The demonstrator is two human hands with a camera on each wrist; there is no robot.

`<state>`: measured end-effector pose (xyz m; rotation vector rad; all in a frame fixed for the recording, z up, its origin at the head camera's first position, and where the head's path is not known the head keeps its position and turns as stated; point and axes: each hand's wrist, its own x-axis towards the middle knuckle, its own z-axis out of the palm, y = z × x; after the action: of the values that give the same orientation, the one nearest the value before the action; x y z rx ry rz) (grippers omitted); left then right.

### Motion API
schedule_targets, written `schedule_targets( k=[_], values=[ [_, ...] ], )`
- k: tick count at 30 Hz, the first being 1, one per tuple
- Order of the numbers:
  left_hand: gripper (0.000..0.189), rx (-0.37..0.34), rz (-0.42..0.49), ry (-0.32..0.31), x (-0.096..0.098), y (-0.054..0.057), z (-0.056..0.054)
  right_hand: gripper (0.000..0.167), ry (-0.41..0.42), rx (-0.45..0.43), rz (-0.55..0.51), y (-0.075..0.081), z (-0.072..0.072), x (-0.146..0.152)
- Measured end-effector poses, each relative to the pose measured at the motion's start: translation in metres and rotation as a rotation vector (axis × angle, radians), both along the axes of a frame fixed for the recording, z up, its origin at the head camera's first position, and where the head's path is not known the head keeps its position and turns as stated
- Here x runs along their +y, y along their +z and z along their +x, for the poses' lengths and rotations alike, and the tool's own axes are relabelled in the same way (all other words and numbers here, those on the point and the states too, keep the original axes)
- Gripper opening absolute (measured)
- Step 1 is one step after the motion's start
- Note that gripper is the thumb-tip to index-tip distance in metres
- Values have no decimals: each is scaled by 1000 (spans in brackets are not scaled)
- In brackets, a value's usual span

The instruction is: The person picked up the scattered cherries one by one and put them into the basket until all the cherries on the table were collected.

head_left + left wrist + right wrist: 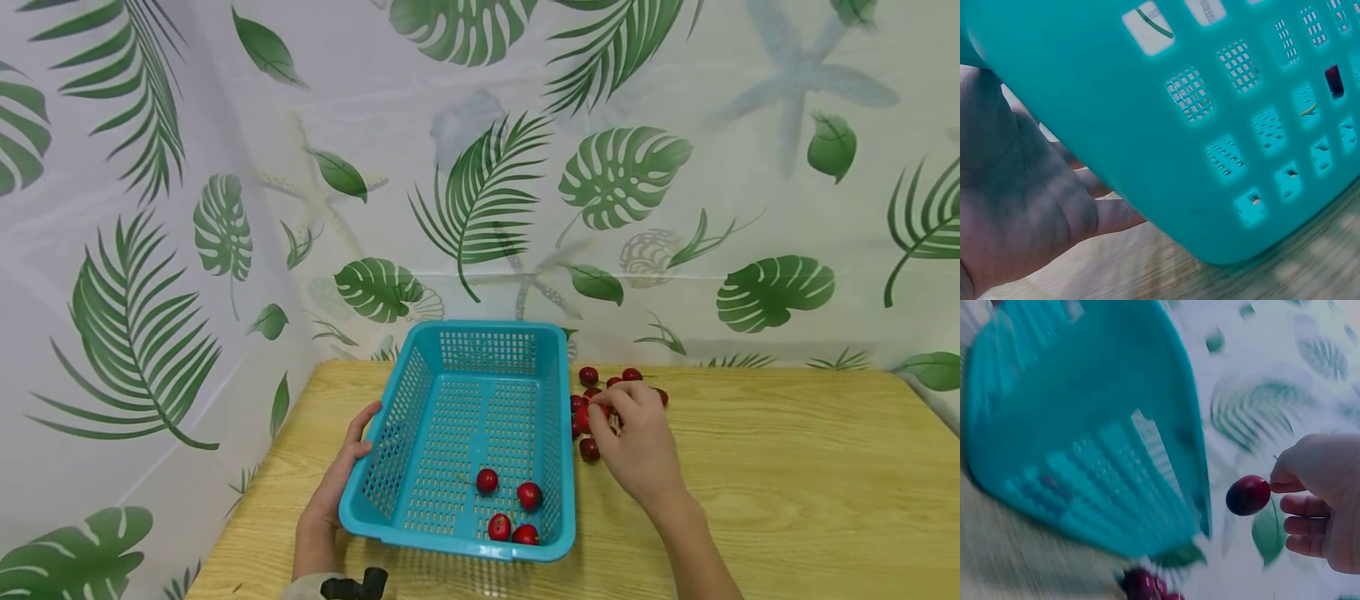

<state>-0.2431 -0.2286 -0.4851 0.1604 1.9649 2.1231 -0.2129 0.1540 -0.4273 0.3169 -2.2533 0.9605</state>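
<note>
My right hand (641, 437) pinches a dark red cherry (1248, 495) by its stem, between thumb and forefinger. In the head view this hand is over a cluster of cherries (589, 450) beside the basket's right wall. The blue plastic basket (567, 467) has perforated walls and a slotted floor. Several cherries (529, 497) lie inside, toward its near right corner. My left hand (327, 492) rests along the basket's outer left side, fingers extended against it. The left wrist view shows its palm, with the fingertips hidden behind the basket's edge.
The basket stands on a wood-grain table (787, 467). Behind the table hangs a white cloth (675, 208) printed with green leaves and starfish, which also covers the left side. The basket's far end is near this cloth.
</note>
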Motion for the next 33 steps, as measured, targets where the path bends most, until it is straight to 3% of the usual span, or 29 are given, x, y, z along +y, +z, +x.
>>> schedule_targets(
  k=[4,8,12,15,19,31,33],
  values=[
    [63,-14,-1,4,-1,-2,1,8,98,-11,95,5,9,-27],
    [62,-20,-8,5,-1,-3,1,12,188,-63,274,3,19,-50],
    [61,-21,-7,6,0,-3,-1,11,276,-154,446,-2,26,-62],
    [61,-21,-11,5,2,-3,-3,11,336,-234,519,-5,29,-66],
    [61,-29,-11,4,2,-4,-2,11,369,-303,555,-7,28,-67],
    [62,-34,-5,24,2,-2,-2,12,348,-273,570,-7,22,-69],
    [62,2,6,31,3,-3,-3,12,354,-273,571,-6,22,-69]
  ],
)
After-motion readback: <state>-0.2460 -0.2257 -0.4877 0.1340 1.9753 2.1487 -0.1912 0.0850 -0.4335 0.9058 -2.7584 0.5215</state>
